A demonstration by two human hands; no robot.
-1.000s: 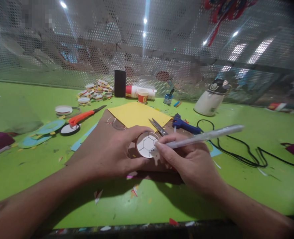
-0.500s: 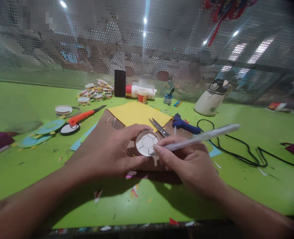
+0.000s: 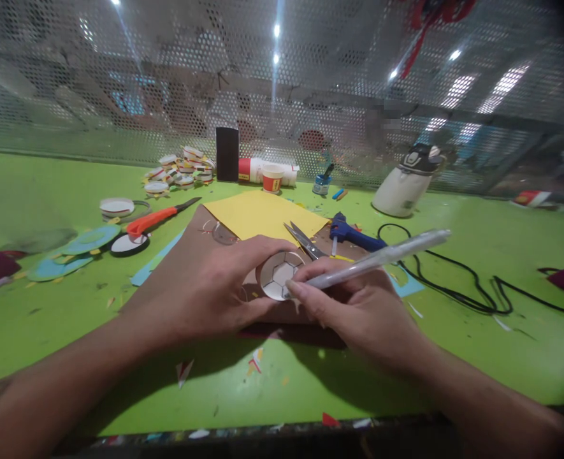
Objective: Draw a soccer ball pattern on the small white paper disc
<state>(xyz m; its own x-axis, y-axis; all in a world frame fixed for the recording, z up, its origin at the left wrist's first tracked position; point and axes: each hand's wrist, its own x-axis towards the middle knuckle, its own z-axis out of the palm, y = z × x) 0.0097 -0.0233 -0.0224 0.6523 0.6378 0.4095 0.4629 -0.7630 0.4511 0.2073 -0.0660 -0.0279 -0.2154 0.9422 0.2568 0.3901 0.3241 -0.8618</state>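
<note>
Between the thumb and fingers of my left hand (image 3: pixel 215 287) is a small white disc (image 3: pixel 274 274) with a dark rim. Black lines on its face form a football pattern. My right hand (image 3: pixel 353 306) grips a clear-barrelled pen (image 3: pixel 382 258), its tip down at the disc's lower right. The fingertips cover part of the pattern. Beneath both hands lies a brown sheet (image 3: pixel 186 255), with a yellow sheet (image 3: pixel 262 213) on its far part. Metal scissors (image 3: pixel 305 241) lie just beyond the disc, blades pointing away to the left.
A blue glue gun (image 3: pixel 353 234) with a looping black cable (image 3: pixel 454 296) lies to the right. At left are an orange-handled knife (image 3: pixel 155 220) and light-blue paper discs (image 3: pixel 90 239). Farther back stand a phone-like black slab (image 3: pixel 227 155), a paper cup (image 3: pixel 273 178) and a white jug (image 3: pixel 401 190).
The pen and my right hand have shifted slightly left over the disc, covering more of its right side. The whole view has moved a little. Both hands keep their hold.
</note>
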